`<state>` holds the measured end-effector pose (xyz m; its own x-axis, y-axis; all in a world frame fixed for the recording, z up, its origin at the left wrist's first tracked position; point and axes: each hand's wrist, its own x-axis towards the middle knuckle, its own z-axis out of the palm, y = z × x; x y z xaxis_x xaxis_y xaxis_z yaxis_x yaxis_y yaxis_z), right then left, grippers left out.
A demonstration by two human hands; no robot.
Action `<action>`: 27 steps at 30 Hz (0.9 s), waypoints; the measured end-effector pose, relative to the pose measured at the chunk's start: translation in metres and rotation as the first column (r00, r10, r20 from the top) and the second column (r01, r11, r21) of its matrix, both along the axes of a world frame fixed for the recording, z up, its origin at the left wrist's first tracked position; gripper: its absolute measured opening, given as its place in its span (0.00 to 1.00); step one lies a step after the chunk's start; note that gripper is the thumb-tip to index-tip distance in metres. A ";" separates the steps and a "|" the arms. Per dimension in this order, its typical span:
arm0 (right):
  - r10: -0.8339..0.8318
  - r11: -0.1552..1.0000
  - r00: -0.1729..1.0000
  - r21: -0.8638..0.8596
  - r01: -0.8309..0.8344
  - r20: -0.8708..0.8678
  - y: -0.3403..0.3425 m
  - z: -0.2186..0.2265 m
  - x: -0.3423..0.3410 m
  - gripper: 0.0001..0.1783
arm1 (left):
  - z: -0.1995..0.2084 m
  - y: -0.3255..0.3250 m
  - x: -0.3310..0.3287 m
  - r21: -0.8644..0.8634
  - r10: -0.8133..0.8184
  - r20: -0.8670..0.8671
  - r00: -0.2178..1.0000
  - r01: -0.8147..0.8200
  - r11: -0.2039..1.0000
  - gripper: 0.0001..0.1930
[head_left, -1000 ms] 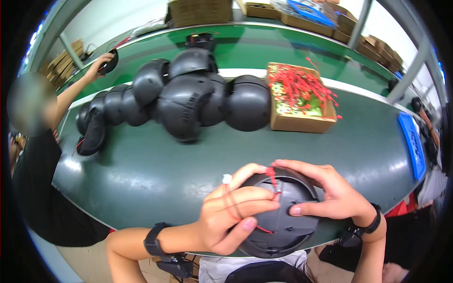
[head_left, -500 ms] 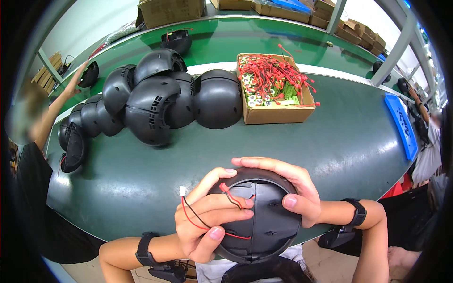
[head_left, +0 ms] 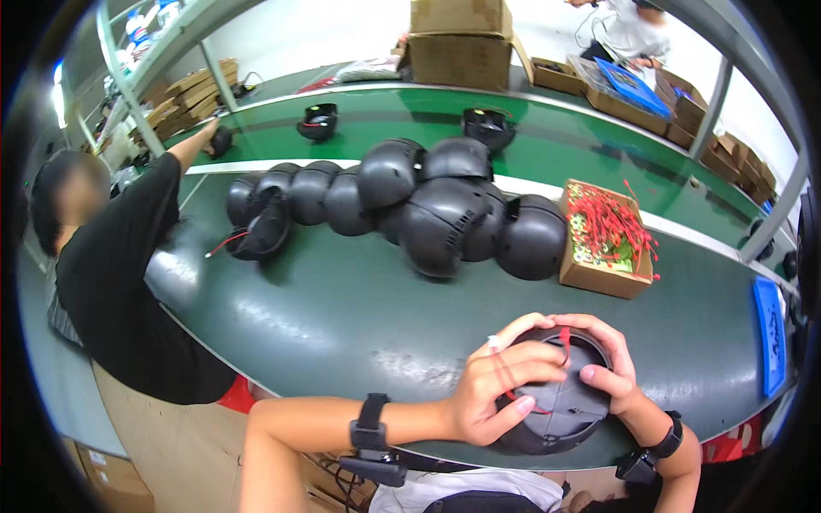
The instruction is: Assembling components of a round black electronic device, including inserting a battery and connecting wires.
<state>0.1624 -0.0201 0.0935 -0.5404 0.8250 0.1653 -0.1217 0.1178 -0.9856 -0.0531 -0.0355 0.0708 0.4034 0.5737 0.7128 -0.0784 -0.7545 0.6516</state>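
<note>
Black helmet shell (head_left: 560, 402) at the near edge of the green table (head_left: 342, 316), directly in front of the person, dome side up, ribbed surface showing. A thin red cord (head_left: 560, 340) lies across its top and trails under the fingers.

Left hand (head_left: 500, 389) wrapped over the shell's left side, fingers curled and pressing down on it, thumb low on the front. A small pale band shows on one finger. Black strap on the left wrist (head_left: 369, 423).

Right hand (head_left: 609, 363) cupped over the upper right of the shell, fingers closed against it, fingertips meeting the red cord near the crown. Black strap on the right wrist (head_left: 665, 438) too. Both hands grip the same shell; neither is free.

Beyond, mid-table: a long heap of black helmet shells (head_left: 410, 209), touching and partly stacked, running from left to centre-right. One at the left end lies tipped open with a red cord sticking out (head_left: 256, 235).

Just right of the heap, touching its last shell: an open cardboard box (head_left: 603, 278) full of red cords (head_left: 611, 227), some spilling over the rim.

Far strip of the table: two more single shells, one left (head_left: 318, 121), one nearer centre (head_left: 487, 126). Cardboard cartons (head_left: 462, 43) stacked behind.

Blue tray (head_left: 770, 333) at the table's right end.

Left side: another person in a black shirt (head_left: 120, 282), arm stretched toward a dark item (head_left: 221, 141) at the far left.
</note>
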 end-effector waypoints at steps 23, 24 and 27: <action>-0.745 0.570 0.554 0.076 0.818 -0.372 0.184 0.076 0.149 0.22 | -0.008 0.005 0.008 -0.489 -0.071 -0.062 0.996 0.032 0.872 0.22; -0.855 0.412 0.430 0.123 0.903 -0.291 0.212 0.063 0.159 0.20 | -0.008 0.003 0.007 -0.618 -0.107 -0.086 0.991 0.031 0.786 0.22; -0.988 0.096 0.111 0.145 0.985 -0.105 0.286 0.014 0.186 0.22 | -0.005 0.004 -0.002 -0.622 -0.256 -0.336 0.906 -0.009 0.783 0.19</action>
